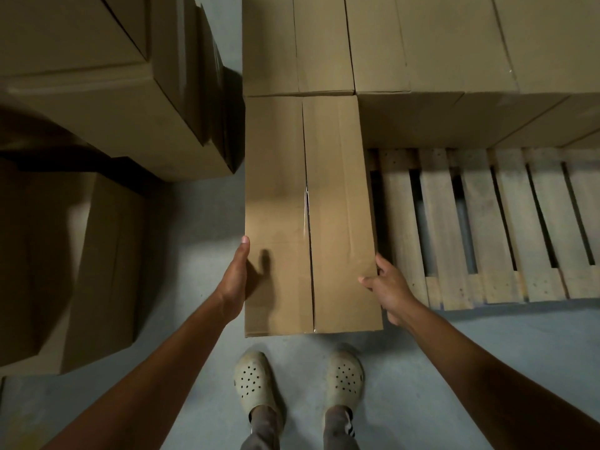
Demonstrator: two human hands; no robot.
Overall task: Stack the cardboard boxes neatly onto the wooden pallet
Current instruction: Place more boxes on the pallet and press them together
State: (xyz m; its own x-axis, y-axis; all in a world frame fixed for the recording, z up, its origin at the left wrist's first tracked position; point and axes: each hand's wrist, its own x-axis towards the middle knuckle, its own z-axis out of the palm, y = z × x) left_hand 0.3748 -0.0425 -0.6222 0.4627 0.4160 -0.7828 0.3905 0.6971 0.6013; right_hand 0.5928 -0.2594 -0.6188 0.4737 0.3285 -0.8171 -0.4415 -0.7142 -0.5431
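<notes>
**Last box squared into the row**

The long brown cardboard box [337,206] lies over the slatted wooden pallet's [480,228] left edge, its far end butting the stacked brown cartons [422,43]. The right hand [389,287] grips its right edge. The left hand [235,280] presses the opposite wall, its fingers hidden, probably to steer the box flush.

A long cardboard box [337,190] lies lengthwise at the left edge of the wooden pallet [480,228], its far end touching the row of boxes [438,53] stacked along the pallet's far edge. The left hand [235,277] presses flat on the box's left side. The right hand [389,287] pinches its right edge near the near corner. More stacked cartons [81,102] stand on the grey floor [194,238] to the left.
</notes>
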